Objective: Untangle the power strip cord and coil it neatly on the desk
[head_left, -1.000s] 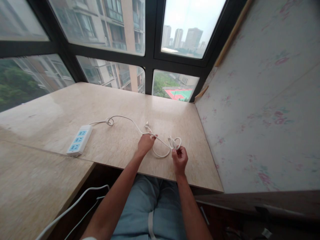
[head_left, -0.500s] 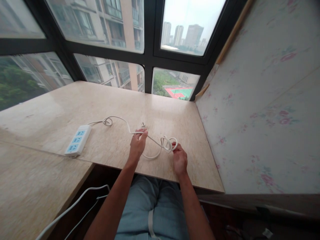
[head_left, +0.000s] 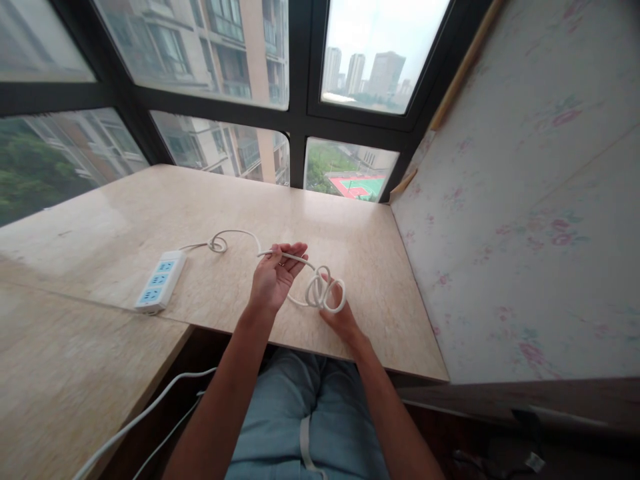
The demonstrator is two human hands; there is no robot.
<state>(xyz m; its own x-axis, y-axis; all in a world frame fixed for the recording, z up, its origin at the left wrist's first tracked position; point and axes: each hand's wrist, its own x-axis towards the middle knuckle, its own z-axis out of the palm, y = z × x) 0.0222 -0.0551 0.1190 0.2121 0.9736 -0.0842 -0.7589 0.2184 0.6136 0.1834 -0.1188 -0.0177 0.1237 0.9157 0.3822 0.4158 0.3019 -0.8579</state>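
Your left hand (head_left: 273, 280) pinched the white cord (head_left: 303, 259) under its thumb, other fingers extended; your right hand (head_left: 345, 320) sat behind the loops (head_left: 344, 293) over the near bench (head_left: 215, 287), its grip indeterminate; a hard pull could have knotted them or dragged the power strip (head_left: 161, 283)

Left hand (head_left: 273, 283) turned palm-up, shifted toward ten o'clock. Right hand (head_left: 345, 323) moved toward nine o'clock, cord loops (head_left: 320, 290) likewise, now partly covering that hand.
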